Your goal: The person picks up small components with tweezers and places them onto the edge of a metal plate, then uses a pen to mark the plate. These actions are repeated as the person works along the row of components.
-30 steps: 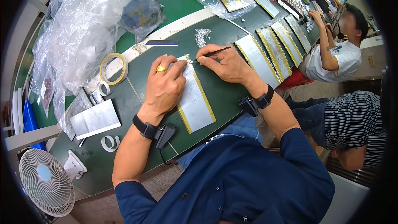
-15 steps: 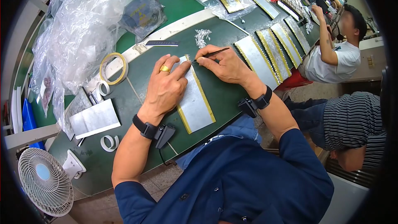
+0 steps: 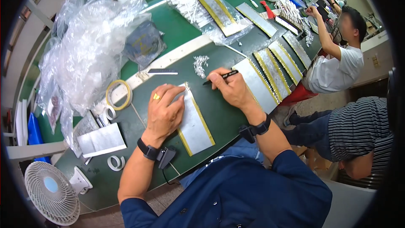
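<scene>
A flat grey plate (image 3: 195,128) with yellow tape along its long edges lies in front of me, tilted slightly. Small silvery bits sit at its far corner. My left hand (image 3: 163,112), with a gold ring, rests at the plate's left edge, its fingers bent and apart; the thumb is mostly hidden. Between the fingers of my right hand (image 3: 232,89) are slim black tweezers (image 3: 229,75), their tips pointing left above the mat, apart from the plate. Just beyond them is a small pile of silvery pieces (image 3: 201,66).
Similar taped plates (image 3: 253,82) with toothed edges line the right. Left are a tape roll (image 3: 119,94), a white-edged metal sheet (image 3: 102,139), a fan (image 3: 52,192) and plastic bags (image 3: 90,44). A blade (image 3: 163,71) lies ahead. A person in white (image 3: 337,65) sits at right.
My right hand has drawn back from the plate's far corner, moving right with the tweezers. My left fingers have pulled back from that corner and bent more. The view has shifted slightly.
</scene>
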